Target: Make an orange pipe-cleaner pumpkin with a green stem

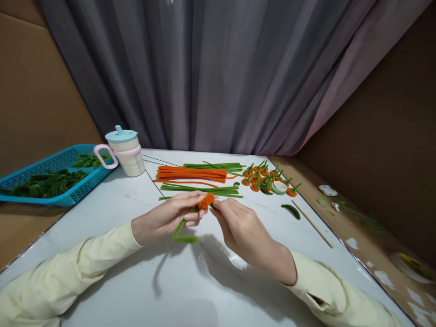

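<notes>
Between my hands, above the table, is a coiled orange pipe cleaner (206, 200) with a bent green pipe cleaner (182, 237) hanging from it. The fingers of my left hand (173, 211) are closed around the orange coil and the green stem. My right hand (243, 222) pinches at the coil's right side, where a bit of green shows at the fingertips. Just beyond lie a bundle of straight orange pipe cleaners (190, 173) and green pipe cleaners (204, 189) in front of and behind it.
Finished orange pieces with green stems (262, 175) cluster at the back right beside a tape roll (279, 187). A green leaf shape (290, 211) and a wooden stick (313, 225) lie right. At left stand a lidded cup (127, 156) and a blue basket (73, 197) holding green pieces.
</notes>
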`<control>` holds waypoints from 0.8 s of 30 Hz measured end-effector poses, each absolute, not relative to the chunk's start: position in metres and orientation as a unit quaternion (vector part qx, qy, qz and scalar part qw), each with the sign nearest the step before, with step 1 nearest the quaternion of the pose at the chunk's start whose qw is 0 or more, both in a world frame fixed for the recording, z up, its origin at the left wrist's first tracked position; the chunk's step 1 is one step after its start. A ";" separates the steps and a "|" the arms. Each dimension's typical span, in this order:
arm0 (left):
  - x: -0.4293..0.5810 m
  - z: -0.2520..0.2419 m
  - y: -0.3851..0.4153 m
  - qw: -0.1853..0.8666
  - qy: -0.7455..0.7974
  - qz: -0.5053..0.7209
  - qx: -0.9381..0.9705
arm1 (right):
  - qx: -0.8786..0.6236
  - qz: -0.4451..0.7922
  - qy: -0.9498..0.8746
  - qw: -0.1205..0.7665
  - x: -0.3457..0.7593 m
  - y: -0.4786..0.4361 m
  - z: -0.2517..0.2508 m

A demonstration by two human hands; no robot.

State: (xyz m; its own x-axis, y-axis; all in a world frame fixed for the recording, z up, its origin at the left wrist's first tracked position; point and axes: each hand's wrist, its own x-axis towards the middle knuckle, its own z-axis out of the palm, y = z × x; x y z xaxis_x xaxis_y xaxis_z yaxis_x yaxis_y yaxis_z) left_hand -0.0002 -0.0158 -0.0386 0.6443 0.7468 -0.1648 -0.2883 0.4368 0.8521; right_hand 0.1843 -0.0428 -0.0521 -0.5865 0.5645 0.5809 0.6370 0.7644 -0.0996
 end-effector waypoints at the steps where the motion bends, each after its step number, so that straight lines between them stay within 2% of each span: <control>1: 0.000 -0.038 -0.015 0.804 0.272 0.323 0.418 | -0.339 -0.062 -0.884 0.316 0.185 -0.043 -0.051; 16: 0.002 -0.052 -0.021 0.770 0.285 0.362 0.441 | -0.303 -0.257 -0.873 0.282 0.172 -0.052 -0.050; 19: 0.002 -0.050 -0.020 0.782 0.273 0.362 0.427 | -0.305 -0.219 -0.876 0.303 0.174 -0.049 -0.050; 24: 0.002 -0.039 -0.021 0.831 0.255 0.350 0.349 | -0.295 -0.112 -0.861 0.399 0.179 -0.047 -0.053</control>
